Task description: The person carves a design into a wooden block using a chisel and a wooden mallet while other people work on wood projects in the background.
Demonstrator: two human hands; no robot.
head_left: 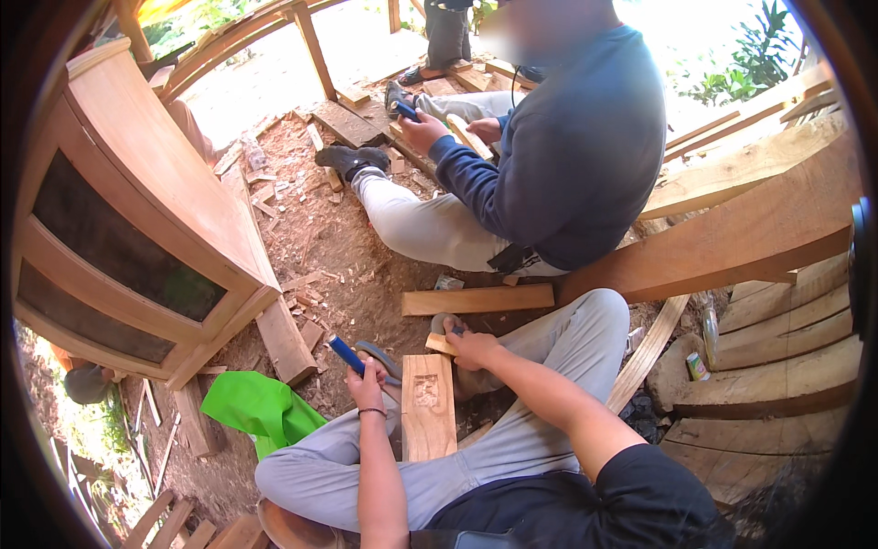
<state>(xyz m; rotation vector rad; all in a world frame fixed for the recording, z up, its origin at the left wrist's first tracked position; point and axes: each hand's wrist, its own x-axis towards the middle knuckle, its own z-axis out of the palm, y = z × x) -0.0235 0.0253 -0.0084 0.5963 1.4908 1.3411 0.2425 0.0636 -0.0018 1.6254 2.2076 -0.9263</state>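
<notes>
My left hand (368, 388) is closed around a blue-handled tool (345, 353), its handle slanting up and left; any blade is hidden. My right hand (474, 348) grips a small wooden block (441, 344) just above the far end of a plank. That wooden plank (428, 434) lies between my bent legs, pointing away from me, with a rough carved recess (427, 391) in its upper face. Both hands are beside the plank's far half, the left one on its left side.
A seated co-worker (576, 146) ahead holds a blue object (405, 111). A wooden cabinet (165, 156) with dark panels stands at left. Bright green cloth (261, 407) lies by my left knee. A short beam (477, 299) lies ahead, thick timbers (722, 229) at right, and wood chips litter the ground.
</notes>
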